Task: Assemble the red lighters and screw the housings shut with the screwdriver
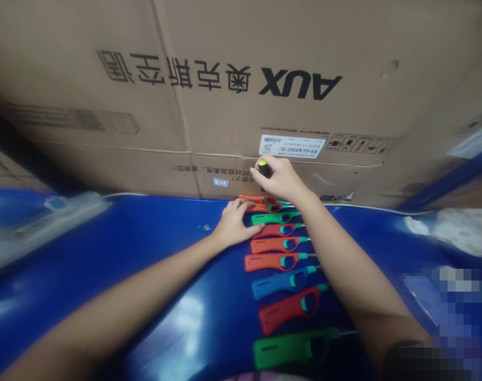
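Note:
My right hand (278, 177) is closed round the yellow-topped dark handle of what looks like a screwdriver (262, 168), held upright over the far end of a row of gas lighters. Most of its shaft is hidden. Below it lie two orange lighters, a rear orange lighter (255, 198) and a nearer orange lighter (271, 208). My left hand (235, 222) rests with its fingertips on the handle ends of these, thumb stretched apart towards a red lighter (275, 230). Between them sits a green lighter (270, 218).
Nearer me the row continues with several lighters, among them a blue lighter (273, 286) and a large green lighter (280, 352). They lie on a blue tabletop (165, 227). A tall cardboard box (209, 116) stands behind. Clear plastic (66, 217) lies at left, pale fabric (459, 227) at right.

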Demonstrator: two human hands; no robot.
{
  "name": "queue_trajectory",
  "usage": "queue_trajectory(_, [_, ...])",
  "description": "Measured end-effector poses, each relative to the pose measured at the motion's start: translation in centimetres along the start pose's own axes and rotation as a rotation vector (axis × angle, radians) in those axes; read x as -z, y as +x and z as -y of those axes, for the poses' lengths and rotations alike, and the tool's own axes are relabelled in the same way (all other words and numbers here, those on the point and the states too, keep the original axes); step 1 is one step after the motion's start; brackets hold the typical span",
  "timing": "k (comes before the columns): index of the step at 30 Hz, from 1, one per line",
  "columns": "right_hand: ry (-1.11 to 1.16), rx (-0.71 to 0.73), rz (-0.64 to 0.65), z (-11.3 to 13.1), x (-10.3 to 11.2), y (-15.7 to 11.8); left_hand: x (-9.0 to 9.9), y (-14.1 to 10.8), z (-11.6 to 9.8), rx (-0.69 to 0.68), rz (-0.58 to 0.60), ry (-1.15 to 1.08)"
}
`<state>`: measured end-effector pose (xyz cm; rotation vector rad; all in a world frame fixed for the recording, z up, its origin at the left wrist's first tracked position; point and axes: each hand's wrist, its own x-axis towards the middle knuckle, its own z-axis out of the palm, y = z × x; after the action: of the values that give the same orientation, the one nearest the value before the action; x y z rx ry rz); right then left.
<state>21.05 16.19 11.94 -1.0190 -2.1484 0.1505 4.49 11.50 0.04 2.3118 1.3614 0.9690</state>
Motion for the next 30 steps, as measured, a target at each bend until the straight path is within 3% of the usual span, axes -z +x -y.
queue_trajectory(6, [-0.001,-0.013,0.018,0.3,0.2,1.0,-0.1,1.1,1.7,-0.024,-0.047,-0.069])
queue_trajectory(12, [0.104,0.042,-0.052,0.1,-1.9,0.4,-0.1,1.5,2.6,-0.030,-0.053,-0.119])
queue_trajectory(16, [0.123,-0.004,-0.082,-0.1,-3.4,-0.3,-0.3,1.4,2.9,-0.010,-0.060,-0.141])
queue_trajectory(21, [0.054,-0.044,-0.060,-0.2,-3.6,-0.4,-0.4,1.4,2.9,0.007,-0.060,-0.165])
queue_trajectory(23, [-0.032,-0.035,-0.014,0.1,-3.4,-0.3,-0.4,1.4,2.9,0.002,-0.057,-0.173])
queue_trajectory(28, [-0.516,-0.097,0.086,2.0,-2.1,0.8,-0.3,1.3,2.8,-0.026,-0.041,-0.194])
queue_trajectory(30, [-0.560,-0.114,0.149,2.6,-1.4,1.3,-0.2,1.3,2.9,-0.039,-0.035,-0.201])
